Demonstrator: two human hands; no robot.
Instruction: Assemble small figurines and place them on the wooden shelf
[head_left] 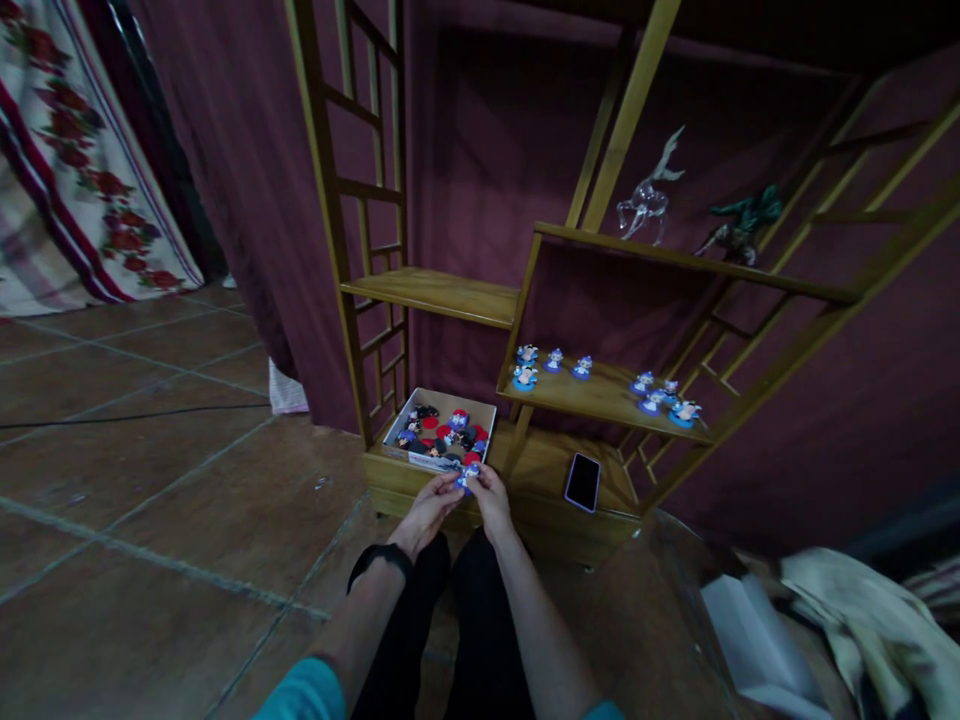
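Note:
Between my two hands is a small blue-and-white figurine (468,478) on a purple-blue base. My left hand (431,508) has its fingers closed on the figurine's left side. From the other side, my right hand (491,500) pinches the same figurine. Just beyond my hands sits a shallow white box (397,428) of figurines in red, black and blue. Several similar blue, white and purple figurines (583,367) stand on the middle shelf (611,395), grouped at its left and right ends.
A phone (583,482) lies on the low shelf to the right. A clear deer figure (645,200) and a dark green figure (742,225) stand on the upper shelf. The wooden frame's left post (330,220) rises beside the box. A white box (761,640) rests on the floor at right.

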